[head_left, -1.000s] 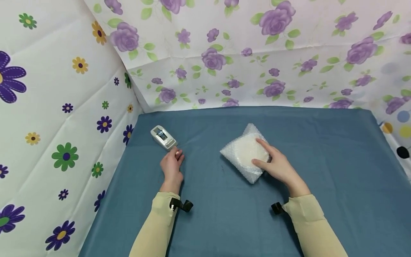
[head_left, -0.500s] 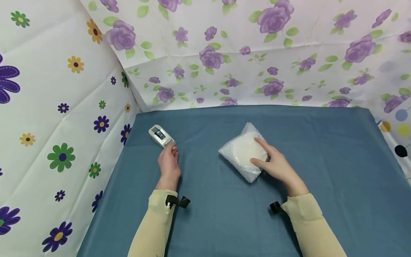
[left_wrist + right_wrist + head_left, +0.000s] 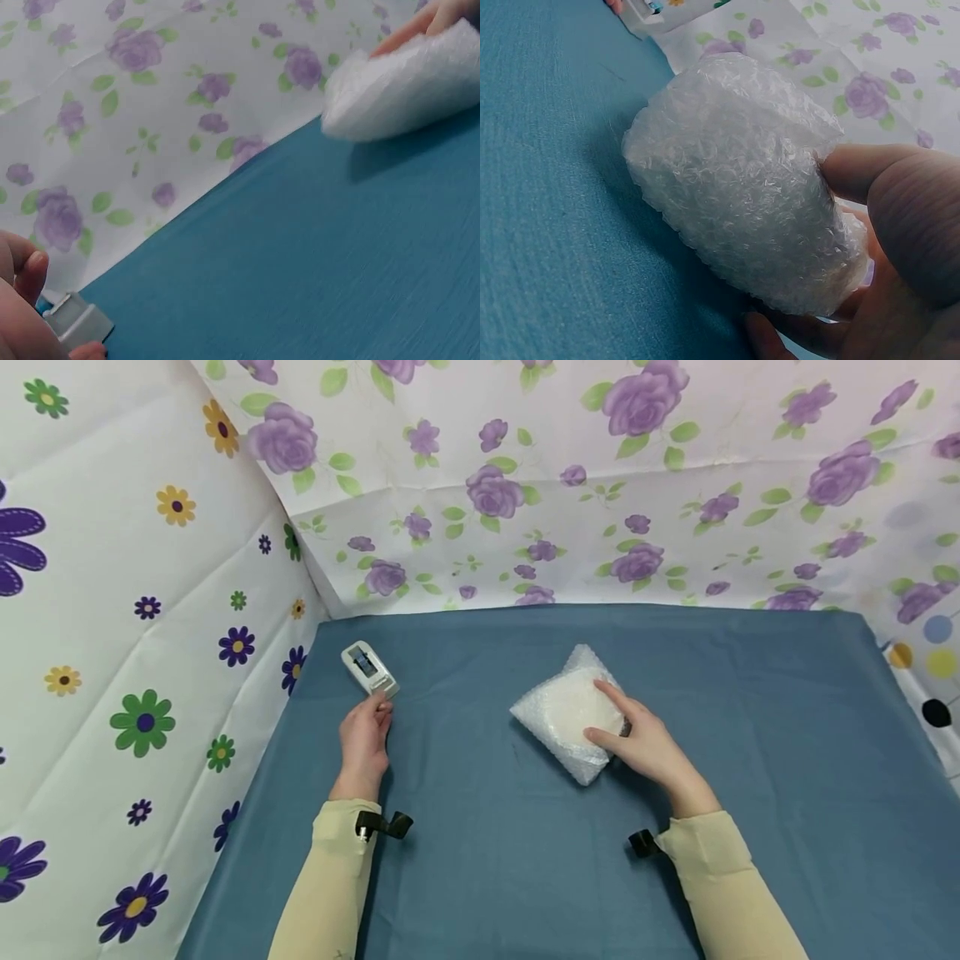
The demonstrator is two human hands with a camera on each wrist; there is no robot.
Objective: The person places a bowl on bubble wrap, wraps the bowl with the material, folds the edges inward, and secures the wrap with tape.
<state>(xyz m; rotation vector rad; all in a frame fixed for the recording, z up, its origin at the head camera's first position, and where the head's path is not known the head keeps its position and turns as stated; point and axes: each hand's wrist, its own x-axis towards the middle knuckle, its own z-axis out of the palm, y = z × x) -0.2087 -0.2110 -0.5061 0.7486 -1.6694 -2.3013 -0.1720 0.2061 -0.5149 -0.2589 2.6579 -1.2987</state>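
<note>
At the far left of the table lies a small white tape dispenser [image 3: 380, 682], with a dark window and a bluish core inside. My left hand [image 3: 363, 745] pinches its near end, fingertips curled there. In the left wrist view, fingers show above and below the grey-white end of the dispenser [image 3: 84, 327]. Right of centre, my right hand [image 3: 658, 750] grips the right side of a bubble-wrapped package [image 3: 568, 714], which is pale inside. Seen from the right wrist, the thumb [image 3: 870, 169] presses the package's upper side and fingers curl round beneath; what the wrap contains is hidden.
A blue cloth [image 3: 480, 860] covers the table. Flowered sheets stand along the back [image 3: 450, 527] and the left side [image 3: 187, 693]. Each sleeve cuff carries a small black strap or mount, one at the left wrist [image 3: 384, 824] and one at the right [image 3: 643, 843].
My left hand has moved left, and the tape dispenser has shifted slightly left and away and turned a little. The right hand and the bubble-wrapped package stay put.
</note>
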